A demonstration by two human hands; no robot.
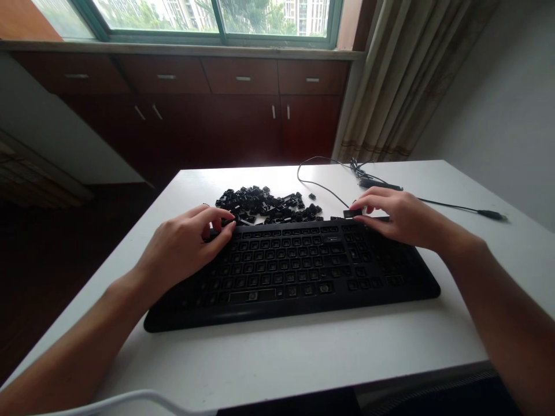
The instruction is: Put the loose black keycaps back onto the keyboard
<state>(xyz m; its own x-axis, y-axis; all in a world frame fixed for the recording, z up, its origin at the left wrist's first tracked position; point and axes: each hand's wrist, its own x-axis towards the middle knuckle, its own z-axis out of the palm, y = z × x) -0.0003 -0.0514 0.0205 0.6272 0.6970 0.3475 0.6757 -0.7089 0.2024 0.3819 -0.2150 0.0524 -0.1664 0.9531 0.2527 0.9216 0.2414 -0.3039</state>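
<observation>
A black keyboard [243, 309] lies across the white table with its keycaps off, so the bare key sockets show. My left hand [186, 240] is over its upper left corner, thumb and index finger closed together beside the pile of keycaps; whatever lies between the tips is too dark to make out. At the keyboard's back edge, right of the middle, my right hand [390, 216] pinches a small black keycap [352, 213] between thumb and fingers. Loose black keycaps [255, 202] are heaped just behind the keyboard.
A thin black cable [321, 184] curls behind the keyboard to a tied bundle [358, 169], and its plug [492, 215] lies at the right. One keycap [312, 196] sits apart from the heap. A white cord [139, 395] crosses the front left table edge. Cabinets [243, 127] stand beyond.
</observation>
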